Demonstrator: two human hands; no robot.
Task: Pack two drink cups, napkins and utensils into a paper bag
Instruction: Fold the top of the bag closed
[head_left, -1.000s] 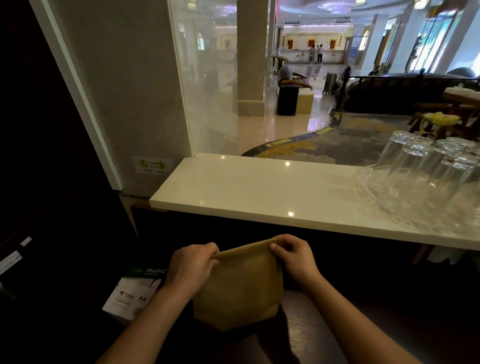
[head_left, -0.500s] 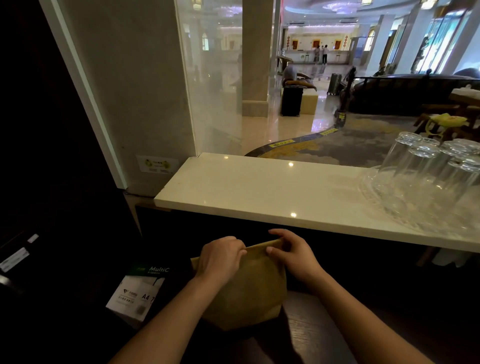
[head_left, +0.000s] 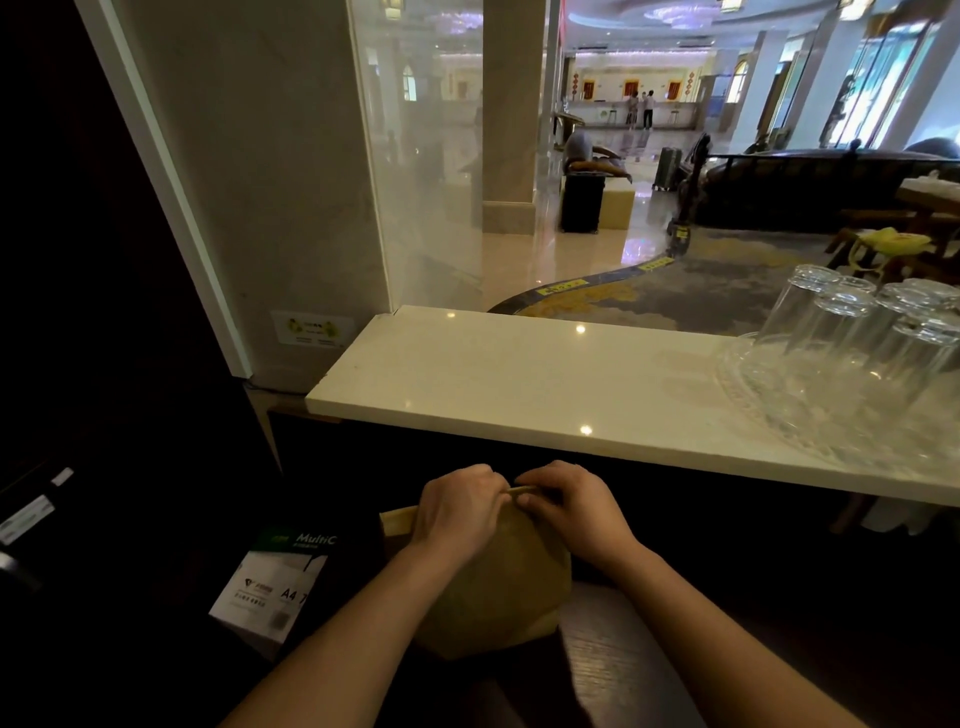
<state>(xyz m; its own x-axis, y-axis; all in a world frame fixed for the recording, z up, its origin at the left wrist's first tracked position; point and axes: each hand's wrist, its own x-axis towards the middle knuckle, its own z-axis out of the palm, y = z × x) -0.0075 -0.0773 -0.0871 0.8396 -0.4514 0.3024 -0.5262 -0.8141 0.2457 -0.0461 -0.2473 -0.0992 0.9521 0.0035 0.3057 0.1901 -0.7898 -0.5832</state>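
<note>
A brown paper bag (head_left: 493, 597) stands upright on a dark wooden surface (head_left: 613, 654) below the counter, bulging at its sides. Its top edge is folded flat. My left hand (head_left: 457, 506) and my right hand (head_left: 569, 506) both pinch that folded top edge, fingertips almost touching at the middle. Whatever is inside the bag is hidden; no cups, napkins or utensils show.
A white marble counter (head_left: 519, 384) runs just beyond the bag. On its right stands a clear glass tray (head_left: 769, 410) carrying several upturned drinking glasses (head_left: 852, 332). A box of A4 paper (head_left: 270, 587) sits low on the left. A glass partition and wall rise at the left.
My hands, which held the two corners of the bag's top a second ago, have slid inward along the fold until they meet at its middle. The bag stays in place.
</note>
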